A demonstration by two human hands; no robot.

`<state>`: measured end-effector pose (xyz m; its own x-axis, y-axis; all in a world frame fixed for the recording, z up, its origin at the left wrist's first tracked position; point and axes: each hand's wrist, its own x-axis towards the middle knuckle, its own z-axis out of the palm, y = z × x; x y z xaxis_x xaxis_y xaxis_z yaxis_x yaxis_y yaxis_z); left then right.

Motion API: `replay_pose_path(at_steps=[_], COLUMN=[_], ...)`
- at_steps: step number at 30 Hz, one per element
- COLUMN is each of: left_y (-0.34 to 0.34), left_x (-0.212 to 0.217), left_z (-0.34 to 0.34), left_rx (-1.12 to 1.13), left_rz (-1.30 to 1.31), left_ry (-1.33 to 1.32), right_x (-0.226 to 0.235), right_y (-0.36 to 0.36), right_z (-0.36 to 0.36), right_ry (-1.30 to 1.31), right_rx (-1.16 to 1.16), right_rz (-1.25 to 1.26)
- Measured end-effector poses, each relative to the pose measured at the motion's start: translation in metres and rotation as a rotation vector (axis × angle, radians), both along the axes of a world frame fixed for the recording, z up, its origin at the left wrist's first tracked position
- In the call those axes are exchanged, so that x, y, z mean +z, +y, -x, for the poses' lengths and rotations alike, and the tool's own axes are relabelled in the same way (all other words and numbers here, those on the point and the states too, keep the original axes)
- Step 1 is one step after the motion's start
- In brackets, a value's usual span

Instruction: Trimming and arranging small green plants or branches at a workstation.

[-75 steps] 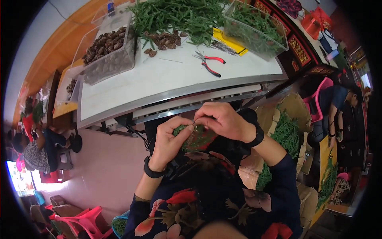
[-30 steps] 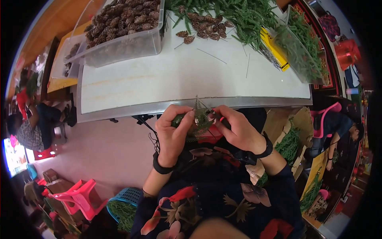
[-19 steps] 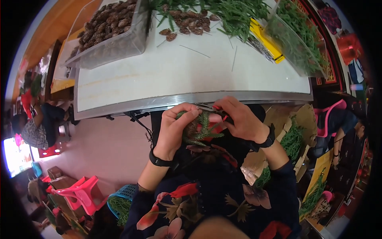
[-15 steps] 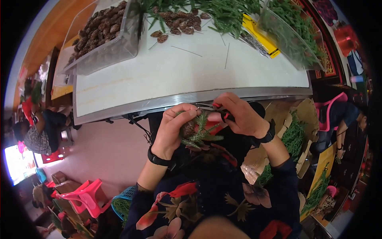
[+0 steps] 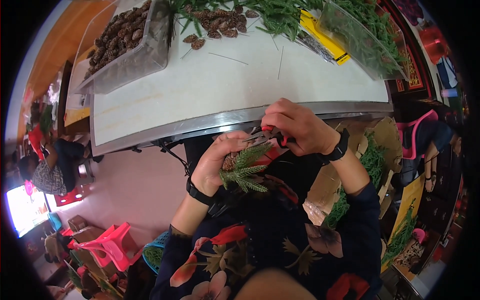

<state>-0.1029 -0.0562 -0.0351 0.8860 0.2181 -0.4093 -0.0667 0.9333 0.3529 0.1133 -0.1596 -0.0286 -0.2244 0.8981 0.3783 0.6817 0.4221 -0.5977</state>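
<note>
My left hand (image 5: 216, 159) is closed around a green artificial pine sprig (image 5: 246, 172) with a brown pine cone (image 5: 230, 161) against it, in front of the table's metal edge. In my right hand (image 5: 299, 126) is a pair of red-handled pliers (image 5: 270, 134), fingers wrapped round the grips. The pliers' metal jaws reach to the left fingertips at the top of the sprig. Exactly what the jaws touch is too small to make out. Both hands are close together over my lap.
On the white table (image 5: 200, 90) lie loose pine cones (image 5: 220, 22), thin wires (image 5: 228, 58) and a yellow packet (image 5: 325, 37). Clear bins hold pine cones (image 5: 117, 40) and green sprigs (image 5: 370, 37). A cardboard box (image 5: 320, 200) stands at my right, a pink stool (image 5: 112, 247) at lower left. Other people sit on both sides.
My right hand and the pliers have moved up a little and turned. The sprig has tilted in my left hand, its tips now pointing further right and down.
</note>
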Motion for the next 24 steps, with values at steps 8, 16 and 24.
replay_pose_path(at_steps=[8, 16, 24], left_y=[-0.001, 0.002, 0.007], left_x=[-0.011, -0.006, -0.008], left_z=[0.002, -0.007, -0.006], left_rx=[0.003, 0.124, 0.078], left_rz=[-0.109, -0.67, -0.221], left_ry=[0.035, 0.219, 0.115], right_x=[0.008, 0.01, 0.008], right_y=[-0.003, -0.022, -0.007], right_z=[-0.005, 0.015, -0.011], right_ry=[-0.061, 0.105, -0.057], right_rx=[0.031, -0.189, -0.081], right_rz=[0.152, 0.429, 0.154])
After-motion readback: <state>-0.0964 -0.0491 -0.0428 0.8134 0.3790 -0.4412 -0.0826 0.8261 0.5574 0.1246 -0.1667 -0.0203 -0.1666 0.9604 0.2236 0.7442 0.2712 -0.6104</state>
